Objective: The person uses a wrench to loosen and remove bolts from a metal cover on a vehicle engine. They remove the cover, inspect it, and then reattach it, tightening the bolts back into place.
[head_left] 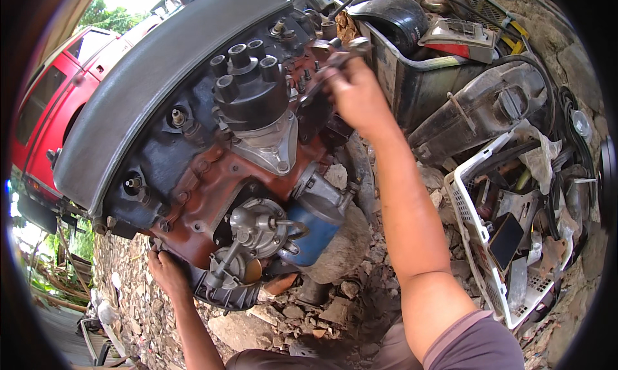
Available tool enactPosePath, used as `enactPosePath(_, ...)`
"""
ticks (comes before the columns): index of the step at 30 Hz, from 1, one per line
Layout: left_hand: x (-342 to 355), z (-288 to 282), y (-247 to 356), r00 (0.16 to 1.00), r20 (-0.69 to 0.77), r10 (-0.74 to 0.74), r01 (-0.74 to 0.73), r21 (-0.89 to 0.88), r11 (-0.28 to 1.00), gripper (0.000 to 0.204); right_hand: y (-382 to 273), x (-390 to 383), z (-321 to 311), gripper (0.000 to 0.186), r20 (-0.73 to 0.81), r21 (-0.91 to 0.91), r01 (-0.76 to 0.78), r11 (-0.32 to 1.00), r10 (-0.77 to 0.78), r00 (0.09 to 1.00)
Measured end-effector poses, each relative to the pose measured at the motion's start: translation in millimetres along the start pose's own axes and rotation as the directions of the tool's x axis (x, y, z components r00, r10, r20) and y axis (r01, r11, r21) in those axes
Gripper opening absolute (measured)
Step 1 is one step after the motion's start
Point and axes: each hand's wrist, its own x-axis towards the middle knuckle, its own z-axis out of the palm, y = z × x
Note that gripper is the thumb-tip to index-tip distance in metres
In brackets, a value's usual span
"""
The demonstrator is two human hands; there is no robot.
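A car engine (212, 238) with a rust-red block fills the middle. A black distributor cap (250, 90) stands on it, above a metal fuel pump (257, 225) and a blue oil filter (310, 231). My left hand (168, 272) is curled over the engine's lower left edge, beside a dark ribbed part (225, 296); its fingertips are partly hidden. At the engine's far right end, my right hand (355, 90) is closed around a metal tool (358, 46), smeared by motion, its kind unclear. Several studs (308, 75) stick up just left of those fingers.
Right of my right arm are a dark bin (412, 90) of parts, a worn black cover (483, 109) and a white plastic crate (467, 209) with scraps and a phone (506, 241). Rubble and stones (244, 331) lie below the engine. A red vehicle (64, 106) stands behind, left.
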Motion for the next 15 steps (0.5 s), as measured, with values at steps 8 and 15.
enactPosePath(8, 1, 9, -12, 0.998, -0.061, 0.035, -0.039, -0.074, 0.996, 0.046, 59, -8, -1, 0.010, 0.303, 0.733, -0.577, 0.359, 0.588, 0.750)
enactPosePath(15, 1, 6, -6, 0.999, -0.031, 0.023, -0.024, -0.062, 0.998, 0.046, 72, -12, 10, 0.009, 0.427, 0.797, -0.588, 0.139, 0.560, 0.710)
